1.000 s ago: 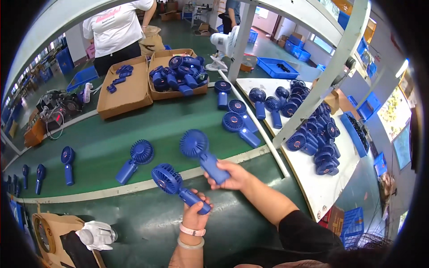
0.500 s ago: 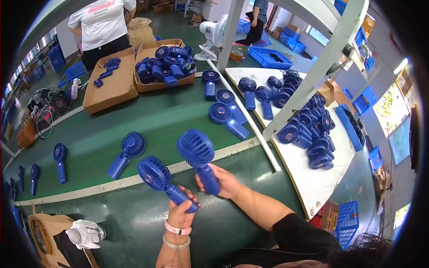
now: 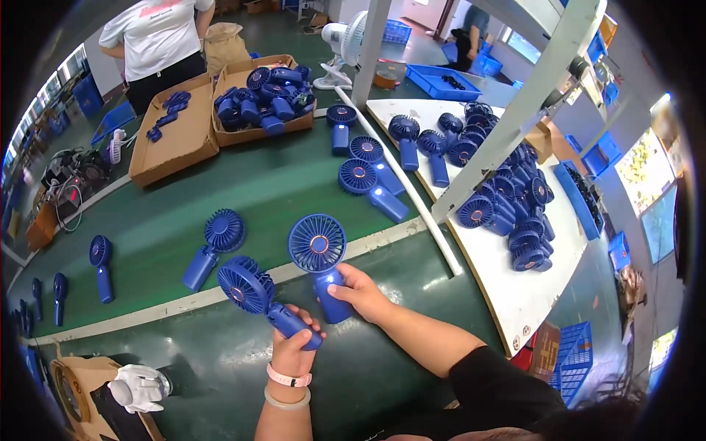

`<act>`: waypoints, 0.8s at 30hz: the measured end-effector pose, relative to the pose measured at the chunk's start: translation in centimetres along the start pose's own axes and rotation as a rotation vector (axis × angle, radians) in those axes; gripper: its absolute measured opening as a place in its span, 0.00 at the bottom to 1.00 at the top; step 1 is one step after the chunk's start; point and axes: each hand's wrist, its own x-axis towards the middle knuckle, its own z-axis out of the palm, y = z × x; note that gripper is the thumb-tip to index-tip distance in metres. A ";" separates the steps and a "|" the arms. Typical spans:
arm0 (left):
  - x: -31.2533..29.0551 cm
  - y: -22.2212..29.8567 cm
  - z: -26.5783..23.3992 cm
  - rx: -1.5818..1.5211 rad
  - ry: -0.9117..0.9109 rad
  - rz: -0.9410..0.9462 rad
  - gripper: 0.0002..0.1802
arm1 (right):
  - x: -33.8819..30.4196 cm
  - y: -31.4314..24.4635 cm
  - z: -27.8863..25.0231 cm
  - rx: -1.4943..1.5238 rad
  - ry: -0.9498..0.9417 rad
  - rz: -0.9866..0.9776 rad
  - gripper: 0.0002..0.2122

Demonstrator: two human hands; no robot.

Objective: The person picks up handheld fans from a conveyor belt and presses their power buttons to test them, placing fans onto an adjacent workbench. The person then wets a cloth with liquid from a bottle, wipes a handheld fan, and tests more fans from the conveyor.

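In my left hand is a blue handheld fan, gripped round its handle, its head tilted up to the left. My right hand is closed round the handle of a second blue handheld fan, held upright with its round grille and copper-coloured centre ring facing me. My right thumb lies on the front of that handle. Both fans are above the near edge of the green belt, side by side and apart. Just beyond them, another blue fan lies on the green belt.
Several more fans lie along the belt to the left. At the far side are a cardboard box of fans and a shallow cardboard tray. A white board on the right carries many fans, behind a white post. White gloves rest at lower left.
The fan in my right hand has turned, so its grille now faces me, and my thumb has come onto its handle front. The left fan has shifted slightly left.
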 end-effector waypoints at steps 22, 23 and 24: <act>0.0 0.5 -0.7 -0.125 -0.210 -0.067 0.42 | 0.4 -2.6 0.3 -1.143 -0.170 -0.653 0.23; -0.2 0.6 -1.2 -0.160 -0.211 -0.091 0.41 | 1.2 -3.9 0.0 -1.034 -0.038 -0.447 0.20; -0.3 0.4 -1.0 -0.138 -0.204 -0.084 0.41 | 2.5 -4.7 -1.9 -1.206 0.130 -0.518 0.19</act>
